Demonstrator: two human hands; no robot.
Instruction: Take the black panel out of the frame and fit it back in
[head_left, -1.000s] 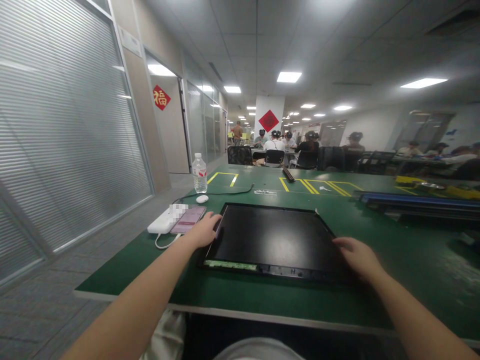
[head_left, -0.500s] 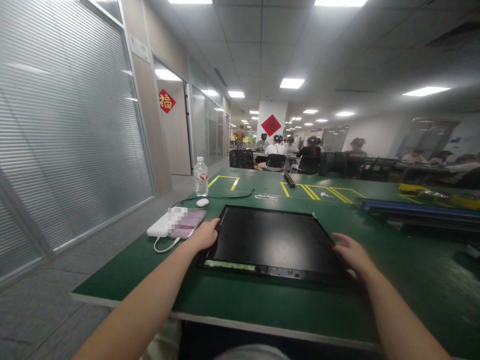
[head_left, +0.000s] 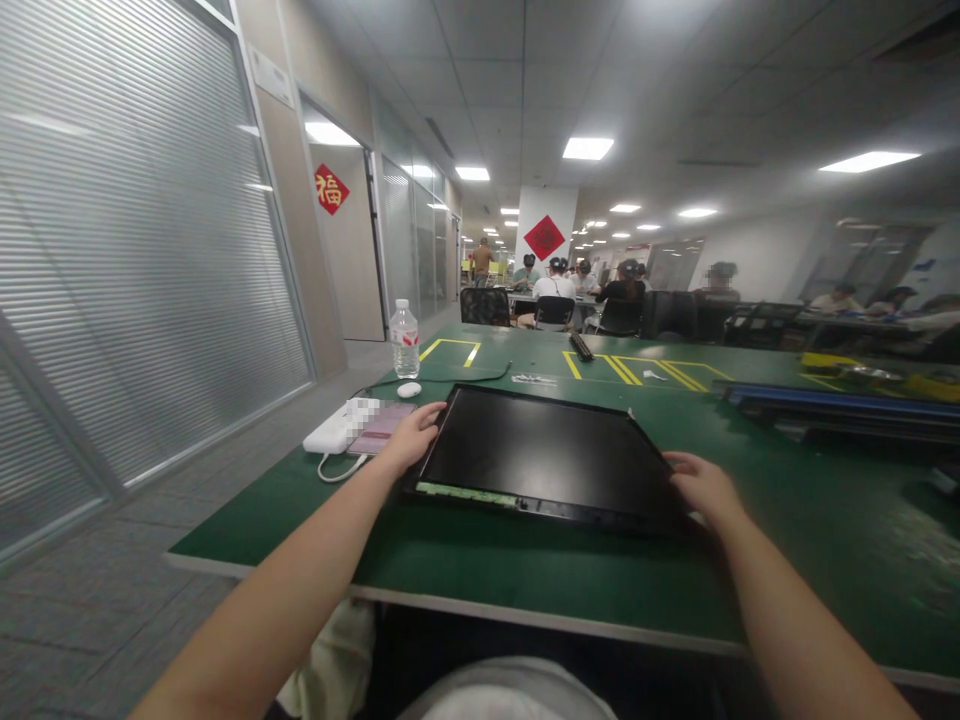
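Note:
A flat black display panel (head_left: 551,445) lies on the green table, its dark screen facing up. A green circuit board strip (head_left: 466,494) runs along the left part of its near edge. My left hand (head_left: 411,440) grips the panel's left edge near the far corner, with fingers along the rim. On the opposite side, my right hand (head_left: 703,485) holds the right edge, its thumb and fingers around the frame. The undersides of both grips are hidden.
Left of the panel are a white power bank (head_left: 334,430), a phone (head_left: 381,425), a white oval case (head_left: 409,390) and a water bottle (head_left: 405,340). Long blue-black parts (head_left: 832,408) lie to the right. A dark bar (head_left: 580,347) sits at the back. People sit beyond the table.
The whole view has shifted, so the table and panel appear higher in the picture. Both hands stay on the panel's sides.

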